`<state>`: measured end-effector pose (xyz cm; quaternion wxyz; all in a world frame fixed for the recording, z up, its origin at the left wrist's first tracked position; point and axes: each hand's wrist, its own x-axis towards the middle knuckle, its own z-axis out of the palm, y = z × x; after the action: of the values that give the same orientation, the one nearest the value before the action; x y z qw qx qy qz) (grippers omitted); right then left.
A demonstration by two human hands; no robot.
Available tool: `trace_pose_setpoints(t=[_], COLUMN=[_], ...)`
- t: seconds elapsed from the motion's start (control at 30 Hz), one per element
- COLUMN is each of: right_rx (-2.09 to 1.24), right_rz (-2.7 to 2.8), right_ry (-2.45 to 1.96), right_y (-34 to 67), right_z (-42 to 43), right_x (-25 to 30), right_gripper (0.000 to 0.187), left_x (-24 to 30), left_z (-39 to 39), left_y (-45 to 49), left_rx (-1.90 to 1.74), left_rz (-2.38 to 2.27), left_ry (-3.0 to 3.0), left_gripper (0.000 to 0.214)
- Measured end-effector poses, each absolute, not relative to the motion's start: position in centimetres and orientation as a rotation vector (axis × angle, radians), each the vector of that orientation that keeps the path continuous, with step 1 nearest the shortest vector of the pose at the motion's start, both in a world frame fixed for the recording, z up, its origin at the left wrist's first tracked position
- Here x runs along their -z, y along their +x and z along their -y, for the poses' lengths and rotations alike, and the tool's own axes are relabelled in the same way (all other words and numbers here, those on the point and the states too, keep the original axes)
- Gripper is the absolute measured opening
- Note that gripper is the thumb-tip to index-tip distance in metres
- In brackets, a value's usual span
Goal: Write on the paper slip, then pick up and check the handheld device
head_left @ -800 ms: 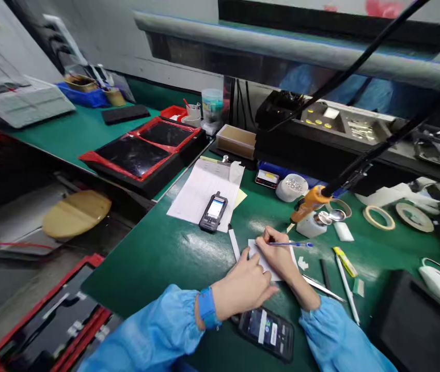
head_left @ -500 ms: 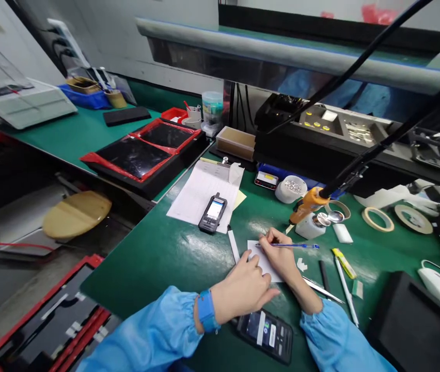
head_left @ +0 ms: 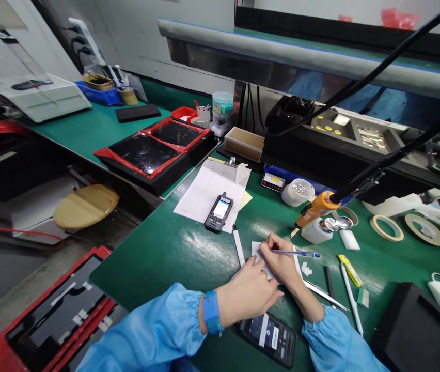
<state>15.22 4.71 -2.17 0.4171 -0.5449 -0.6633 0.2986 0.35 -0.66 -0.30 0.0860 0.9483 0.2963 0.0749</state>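
Note:
A blue pen (head_left: 301, 253) is pinched in my right hand (head_left: 282, 261), its tip against a small white paper (head_left: 255, 247) on the green bench. My left hand (head_left: 245, 293) lies over the paper's lower left part, fingers extended and holding nothing. Both hands hide much of the sheet. Below my left hand lies a black rugged phone (head_left: 270, 338) with its screen lit, its upper left part covered. Another rugged phone (head_left: 219, 213) rests on the printed sheets of a clipboard (head_left: 192, 199). Between clipboard and paper is a white strip-like tool (head_left: 239, 248) with a dark tip.
To the right lie tweezers (head_left: 326, 295), a white pen (head_left: 351, 298), a yellow packet (head_left: 350, 270) and a black box (head_left: 413, 330). An orange electric screwdriver (head_left: 316, 209) hangs beside a dispenser bottle (head_left: 316, 231). Red-edged screens (head_left: 150, 150) sit on the left bench.
The view has swung slightly left, so the bench things appear further right. My right hand keeps the pen on the paper, and my left hand stays over the sheet with its fingers slightly shifted.

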Motion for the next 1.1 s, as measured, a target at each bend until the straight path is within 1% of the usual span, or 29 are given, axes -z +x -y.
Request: trace_pose_setpoints(t=[0.57,0.83,1.1], right_rx=[-0.746,-0.799,-0.75], right_rz=[1.674,1.68,1.639], right_ry=[-1.386,-1.382,-1.409], right_y=[15.45,15.5,15.36], right_z=[-4.71,-4.59,-4.78], right_x=[2.59,2.58,2.52], right_gripper=[0.031,0.031,0.032], left_x=[0.03,0.27,0.72], left_z=[0.71,0.77,0.86], left_y=[0.4,0.35,0.49], left_rx=[-0.216,-0.236,-0.251], left_rz=[-0.906,-0.905,-0.914], left_ry=[2.82,2.821,2.81], left_gripper=[0.047,0.047,0.047])
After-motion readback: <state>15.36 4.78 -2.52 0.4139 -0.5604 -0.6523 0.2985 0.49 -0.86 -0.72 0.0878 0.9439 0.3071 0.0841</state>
